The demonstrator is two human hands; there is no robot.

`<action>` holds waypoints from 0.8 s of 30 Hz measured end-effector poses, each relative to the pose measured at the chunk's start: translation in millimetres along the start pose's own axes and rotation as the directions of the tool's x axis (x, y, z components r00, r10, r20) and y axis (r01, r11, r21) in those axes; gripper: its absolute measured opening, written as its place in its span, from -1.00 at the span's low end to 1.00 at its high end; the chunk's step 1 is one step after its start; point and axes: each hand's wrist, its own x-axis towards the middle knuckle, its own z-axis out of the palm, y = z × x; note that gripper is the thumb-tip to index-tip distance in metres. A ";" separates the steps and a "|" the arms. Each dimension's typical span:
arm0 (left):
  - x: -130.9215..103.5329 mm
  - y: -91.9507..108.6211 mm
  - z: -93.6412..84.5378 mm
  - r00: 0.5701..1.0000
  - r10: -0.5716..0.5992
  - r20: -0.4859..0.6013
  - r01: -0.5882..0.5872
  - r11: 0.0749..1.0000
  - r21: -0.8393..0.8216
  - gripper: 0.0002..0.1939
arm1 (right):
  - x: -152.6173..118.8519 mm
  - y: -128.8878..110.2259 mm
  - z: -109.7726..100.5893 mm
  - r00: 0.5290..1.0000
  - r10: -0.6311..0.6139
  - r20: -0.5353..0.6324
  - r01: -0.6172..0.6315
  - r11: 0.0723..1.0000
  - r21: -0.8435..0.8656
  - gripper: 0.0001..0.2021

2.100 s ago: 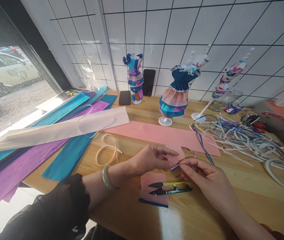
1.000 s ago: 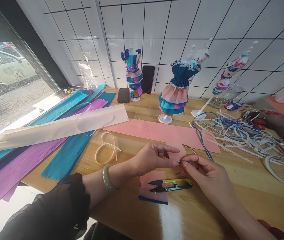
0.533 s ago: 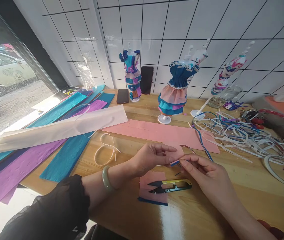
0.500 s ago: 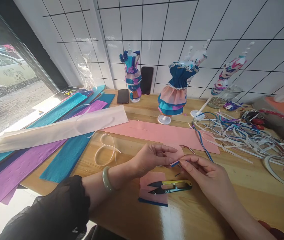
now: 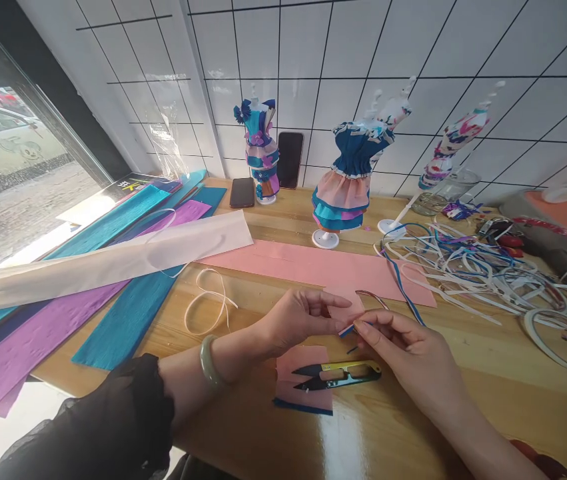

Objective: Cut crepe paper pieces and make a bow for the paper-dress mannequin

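Note:
Between my two hands is a small pink paper piece (image 5: 346, 310) with a blue strip along its near edge. My left hand (image 5: 300, 320) pinches its left side between thumb and fingers. The fingertips of my right hand (image 5: 403, 343) press together on the right end of the blue edge. Just below lie thread snips (image 5: 338, 375) with a yellow and black body, blades pointing left. They rest on another pink paper piece (image 5: 303, 383) that has a blue strip along its bottom edge. A blue paper strip (image 5: 406, 293) trails behind my right hand.
Teal, purple and cream crepe paper sheets (image 5: 113, 267) spread at left. A long pink sheet (image 5: 288, 260) lies behind my hands. Dressed mini mannequins (image 5: 348, 180) and phones (image 5: 242, 193) stand near the tiled wall. Tangled paper strips (image 5: 468, 267) cover the right side.
The whole view shifts slightly. Both hands stay pinched on the pink piece, nearly still; nothing is let go or taken up.

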 end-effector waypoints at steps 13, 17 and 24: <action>-2.6 2.4 2.2 1.000 0.005 0.012 -0.005 0.999 -0.038 -0.68 | 3.5 5.1 1.6 0.997 -0.051 -0.051 0.052 0.999 0.004 -0.81; -4.1 5.1 3.6 1.000 -0.003 0.031 0.005 0.999 -0.052 -0.68 | 3.6 7.3 1.6 0.997 -0.034 -0.069 0.035 0.999 0.024 -0.81; -2.8 2.4 5.9 1.000 0.004 0.024 -0.003 0.999 -0.053 -0.66 | 6.1 8.2 1.7 0.996 -0.045 -0.072 0.045 0.999 -0.003 -0.84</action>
